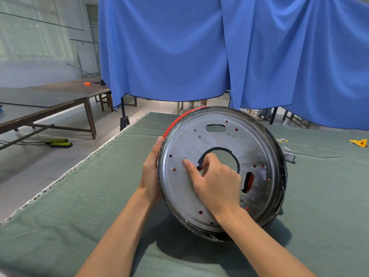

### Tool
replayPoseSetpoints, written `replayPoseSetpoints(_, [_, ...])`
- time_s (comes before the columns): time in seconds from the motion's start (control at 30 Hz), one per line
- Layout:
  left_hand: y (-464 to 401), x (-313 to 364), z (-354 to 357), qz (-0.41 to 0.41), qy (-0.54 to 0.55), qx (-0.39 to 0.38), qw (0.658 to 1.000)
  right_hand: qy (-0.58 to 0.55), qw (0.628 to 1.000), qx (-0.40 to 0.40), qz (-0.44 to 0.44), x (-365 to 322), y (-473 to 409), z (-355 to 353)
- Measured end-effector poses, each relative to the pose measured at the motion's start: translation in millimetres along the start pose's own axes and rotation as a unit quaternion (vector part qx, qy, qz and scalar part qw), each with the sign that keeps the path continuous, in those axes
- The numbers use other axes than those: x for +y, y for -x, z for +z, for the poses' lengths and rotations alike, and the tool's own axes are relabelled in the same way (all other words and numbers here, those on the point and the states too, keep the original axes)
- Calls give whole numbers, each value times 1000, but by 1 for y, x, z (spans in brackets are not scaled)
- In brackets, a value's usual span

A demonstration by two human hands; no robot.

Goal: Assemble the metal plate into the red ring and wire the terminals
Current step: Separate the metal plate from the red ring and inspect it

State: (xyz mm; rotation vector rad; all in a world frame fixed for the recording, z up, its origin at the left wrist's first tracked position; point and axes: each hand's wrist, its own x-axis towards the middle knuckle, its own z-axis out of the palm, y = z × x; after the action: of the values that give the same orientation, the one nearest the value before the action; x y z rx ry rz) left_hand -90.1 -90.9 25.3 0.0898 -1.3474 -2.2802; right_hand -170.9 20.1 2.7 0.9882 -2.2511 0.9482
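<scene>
A round metal plate (257, 144) with several holes and a black-edged centre opening sits inside the red ring (175, 121). The assembly stands tilted on its edge on the green cloth, its face toward me. My left hand (152, 170) grips the assembly's left rim, thumb on the front. My right hand (213, 180) has its fingers hooked into the centre opening over the black edging, while its thumb presses on a small hole at the plate's left. Red shows through several holes.
Green cloth (89, 206) covers the table. A small grey part with wires (288, 154) lies just right of the assembly, and a yellow piece (359, 142) lies at far right. A blue curtain (199, 47) hangs behind. Wooden tables (50, 104) stand at left.
</scene>
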Motion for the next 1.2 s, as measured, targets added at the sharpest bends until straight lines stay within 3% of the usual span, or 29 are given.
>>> replayPoseSetpoints(0.37, [-2, 13, -12, 30, -171, -5, 985, 34, 999, 32, -28, -3, -3, -5])
replayPoseSetpoints(0.6, [-11, 9, -9, 52, -230, 117, 965, 62, 996, 36, -52, -4, -5, -3])
replayPoseSetpoints(1.2, [-14, 5, -7, 64, -214, 131, 966, 44, 998, 32, -30, -2, 1, 2])
